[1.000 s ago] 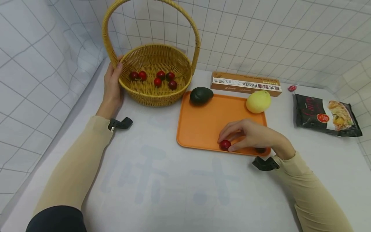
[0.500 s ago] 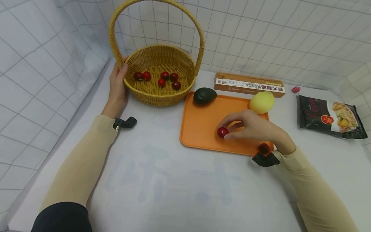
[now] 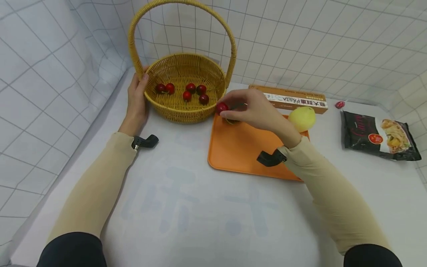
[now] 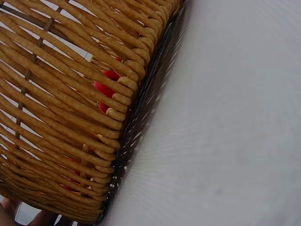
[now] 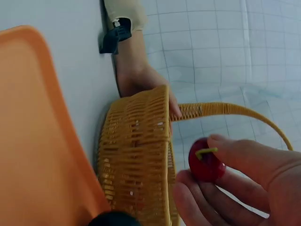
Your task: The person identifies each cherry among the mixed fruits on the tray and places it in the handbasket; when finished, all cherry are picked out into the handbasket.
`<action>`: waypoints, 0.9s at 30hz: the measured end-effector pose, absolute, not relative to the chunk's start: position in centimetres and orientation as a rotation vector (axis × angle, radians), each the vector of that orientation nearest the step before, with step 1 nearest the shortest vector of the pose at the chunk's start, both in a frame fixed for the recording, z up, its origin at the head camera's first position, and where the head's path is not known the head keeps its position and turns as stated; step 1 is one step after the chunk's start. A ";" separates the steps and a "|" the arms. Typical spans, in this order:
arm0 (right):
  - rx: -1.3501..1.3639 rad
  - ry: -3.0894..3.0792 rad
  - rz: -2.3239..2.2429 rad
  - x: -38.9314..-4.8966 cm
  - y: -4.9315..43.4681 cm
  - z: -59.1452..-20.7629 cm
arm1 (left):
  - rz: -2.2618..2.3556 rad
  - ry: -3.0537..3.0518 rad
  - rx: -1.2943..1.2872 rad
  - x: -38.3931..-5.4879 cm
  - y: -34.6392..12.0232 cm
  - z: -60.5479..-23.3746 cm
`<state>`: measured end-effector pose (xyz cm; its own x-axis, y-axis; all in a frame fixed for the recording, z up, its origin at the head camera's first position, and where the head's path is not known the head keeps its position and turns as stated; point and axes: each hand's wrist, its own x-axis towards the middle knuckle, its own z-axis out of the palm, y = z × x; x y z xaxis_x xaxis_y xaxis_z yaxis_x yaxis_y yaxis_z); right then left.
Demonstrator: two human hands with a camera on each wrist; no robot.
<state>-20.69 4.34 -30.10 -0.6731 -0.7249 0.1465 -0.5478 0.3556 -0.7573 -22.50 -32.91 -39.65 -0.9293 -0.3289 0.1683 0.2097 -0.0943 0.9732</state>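
Note:
In the head view, my right hand [image 3: 251, 107] pinches a dark red cherry [image 3: 221, 108] between thumb and fingertips, right at the basket's right rim. The right wrist view shows this cherry [image 5: 207, 160] with a short green stem. My left hand [image 3: 136, 94] holds the left side of the yellow wicker basket [image 3: 180, 115], its thumb over the rim by the foot of the tall handle. Several cherries [image 3: 187, 96] lie on the basket's bottom. In the left wrist view, red fruit shows through the woven wall [image 4: 61, 108]. An avocado [image 3: 232, 121] is mostly hidden under my right hand.
An orange tray [image 3: 233, 155] lies right of the basket, with a yellow lemon-like fruit [image 3: 301, 118] at its far right corner. Behind it is a pasta box [image 3: 293, 99]. Farther right are a small red wrapped piece [image 3: 340, 105] and a black food packet [image 3: 380, 135].
My right hand has lifted the cherry off the tray's near edge and carried it left and away to the basket rim. My left hand keeps its hold on the basket.

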 end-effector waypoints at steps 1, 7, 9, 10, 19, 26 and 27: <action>-1.149 2.416 -1.225 -20.9 3.7 -30.0 | -2.079 -1.832 0.130 -22.5 -32.9 -39.6; -1.051 2.547 -1.232 -22.5 0.0 -29.4 | -2.055 -1.853 0.117 -22.5 -32.9 -39.7; -0.979 2.568 -1.260 -23.0 -1.1 -29.2 | -2.057 -1.850 0.112 -22.5 -32.9 -39.8; -0.935 2.562 -1.288 -23.3 -1.7 -29.1 | -2.057 -1.849 0.111 -22.5 -33.0 -39.8; -0.586 2.412 -1.479 -26.5 -6.2 -29.7 | -2.055 -1.836 0.126 -22.3 -33.4 -39.7; -0.367 2.379 -1.518 -27.8 -8.2 -30.1 | -2.062 -1.853 0.110 -22.4 -33.0 -39.7; -0.346 2.380 -1.513 -28.0 -8.4 -30.1 | -2.052 -1.858 0.111 -22.4 -33.0 -39.7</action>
<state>-27.96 -8.37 -30.07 -0.9262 -0.3569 -0.1213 -0.0416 0.4164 -0.9082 -22.43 -33.03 -39.66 -0.9288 -0.3204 0.1863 0.2170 -0.0627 0.9742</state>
